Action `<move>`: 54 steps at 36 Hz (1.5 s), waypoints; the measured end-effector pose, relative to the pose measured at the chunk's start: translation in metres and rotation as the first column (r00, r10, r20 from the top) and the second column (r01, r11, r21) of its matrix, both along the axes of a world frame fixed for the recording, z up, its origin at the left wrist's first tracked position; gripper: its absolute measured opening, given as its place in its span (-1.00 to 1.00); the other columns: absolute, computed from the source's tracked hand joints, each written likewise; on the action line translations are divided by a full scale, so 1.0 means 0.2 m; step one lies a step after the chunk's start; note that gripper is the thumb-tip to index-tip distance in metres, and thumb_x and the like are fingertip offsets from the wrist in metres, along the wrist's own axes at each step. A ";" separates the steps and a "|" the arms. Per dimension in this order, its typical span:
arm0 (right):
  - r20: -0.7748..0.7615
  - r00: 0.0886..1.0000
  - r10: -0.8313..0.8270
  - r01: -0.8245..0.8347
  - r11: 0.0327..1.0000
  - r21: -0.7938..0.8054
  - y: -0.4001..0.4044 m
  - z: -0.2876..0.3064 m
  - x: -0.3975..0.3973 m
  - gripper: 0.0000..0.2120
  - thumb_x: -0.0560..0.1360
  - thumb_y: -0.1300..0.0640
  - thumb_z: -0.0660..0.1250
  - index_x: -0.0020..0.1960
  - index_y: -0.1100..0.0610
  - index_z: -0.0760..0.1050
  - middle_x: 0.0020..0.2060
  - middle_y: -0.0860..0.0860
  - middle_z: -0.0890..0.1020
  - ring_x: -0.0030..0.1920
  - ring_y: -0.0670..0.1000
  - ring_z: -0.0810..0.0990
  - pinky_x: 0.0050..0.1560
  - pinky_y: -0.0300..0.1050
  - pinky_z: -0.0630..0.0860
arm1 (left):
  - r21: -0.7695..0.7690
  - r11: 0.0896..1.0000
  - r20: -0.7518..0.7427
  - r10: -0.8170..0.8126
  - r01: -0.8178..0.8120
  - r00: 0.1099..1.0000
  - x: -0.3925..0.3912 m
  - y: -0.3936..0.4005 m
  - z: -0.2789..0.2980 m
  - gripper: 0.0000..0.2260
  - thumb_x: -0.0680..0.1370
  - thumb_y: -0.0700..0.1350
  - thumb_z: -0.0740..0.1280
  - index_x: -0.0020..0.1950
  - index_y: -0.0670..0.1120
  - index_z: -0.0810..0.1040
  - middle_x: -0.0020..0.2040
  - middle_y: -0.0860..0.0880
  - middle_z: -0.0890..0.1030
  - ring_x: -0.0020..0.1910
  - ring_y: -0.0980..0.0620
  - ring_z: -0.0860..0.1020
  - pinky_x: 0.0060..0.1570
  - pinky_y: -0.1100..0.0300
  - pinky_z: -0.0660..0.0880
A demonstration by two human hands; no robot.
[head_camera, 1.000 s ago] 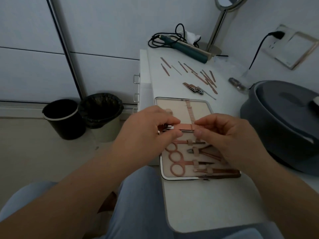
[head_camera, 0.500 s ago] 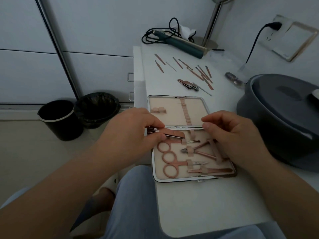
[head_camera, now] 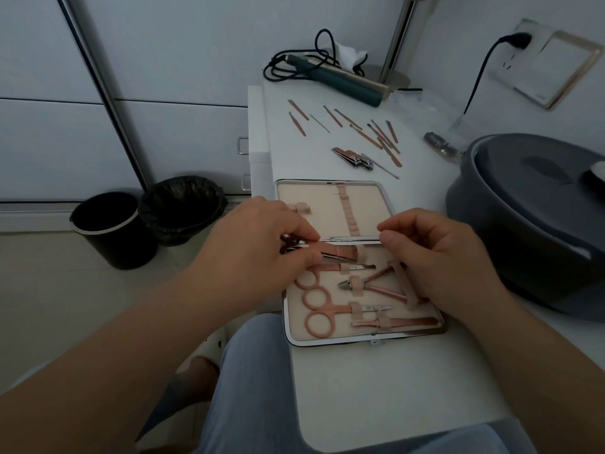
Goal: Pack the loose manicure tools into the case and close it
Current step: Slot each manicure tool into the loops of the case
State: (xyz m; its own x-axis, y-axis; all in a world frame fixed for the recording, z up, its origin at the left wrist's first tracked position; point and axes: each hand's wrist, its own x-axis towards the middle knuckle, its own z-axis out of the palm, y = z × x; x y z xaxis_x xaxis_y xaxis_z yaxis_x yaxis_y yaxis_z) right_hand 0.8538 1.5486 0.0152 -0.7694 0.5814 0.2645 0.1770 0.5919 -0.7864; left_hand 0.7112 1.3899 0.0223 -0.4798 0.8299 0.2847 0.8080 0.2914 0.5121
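Observation:
The open manicure case lies flat on the white table, its beige lining facing up. My left hand pinches a rose-gold nail clipper, whose tip lies under an elastic strap just below the hinge. My right hand hovers over the case's right half with its fingers loosely curled, the thumb and forefinger tips near the hinge and nothing in them. Scissors and a nipper sit strapped in the lower half. Several loose tools and another clipper lie beyond the case.
A large grey lidded tub stands close to the case on the right. A teal hair iron with its cord and a mirror stand lie at the table's far end. Two black bins stand on the floor to the left.
My right hand has let go of the clipper and drawn back to the right. My left hand still holds the clipper, now lower in the case under the strap.

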 end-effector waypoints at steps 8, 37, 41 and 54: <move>0.031 0.999 0.008 -0.008 1.000 0.007 -0.01 0.00 0.00 -0.86 0.43 0.06 0.34 -0.24 -0.17 0.53 -0.25 -0.31 0.61 -0.24 -0.28 0.56 -0.32 -0.54 0.43 | 0.041 0.999 -0.105 0.005 0.000 0.994 0.01 0.01 -0.01 -0.80 0.39 0.07 0.37 -0.02 0.08 0.62 -0.13 0.10 0.57 -0.06 0.08 0.42 -0.04 0.18 0.33; 0.197 0.980 -0.024 -0.018 0.978 0.207 0.02 0.00 0.01 -0.84 0.40 0.03 0.37 -0.22 -0.26 0.52 -0.11 -0.23 0.52 -0.05 -0.32 0.45 -0.17 -0.50 0.39 | -0.028 0.994 0.017 -0.101 0.101 0.995 -0.01 0.05 -0.05 -0.75 0.42 0.03 0.36 0.09 0.09 0.59 -0.07 0.21 0.43 0.04 0.24 0.30 0.03 0.37 0.21; 0.199 0.980 -0.005 -0.030 0.984 0.175 0.01 0.02 0.02 -0.85 0.38 0.04 0.36 -0.23 -0.25 0.53 -0.12 -0.20 0.52 -0.06 -0.29 0.47 -0.13 -0.50 0.40 | -0.033 0.996 0.012 -0.081 0.081 0.997 0.00 0.08 -0.06 -0.74 0.40 0.09 0.35 0.07 0.13 0.59 -0.08 0.19 0.43 0.01 0.20 0.31 -0.02 0.30 0.24; 0.213 0.977 0.012 -0.055 0.979 0.197 -0.04 0.04 0.00 -0.88 0.38 0.01 0.35 -0.16 -0.23 0.53 -0.07 -0.18 0.51 0.03 -0.16 0.45 0.11 -0.23 0.41 | -0.015 0.997 -0.009 -0.078 0.078 0.997 0.01 0.05 -0.06 -0.63 0.38 0.15 0.29 0.17 0.16 0.52 -0.01 0.18 0.37 0.07 0.21 0.27 0.08 0.26 0.25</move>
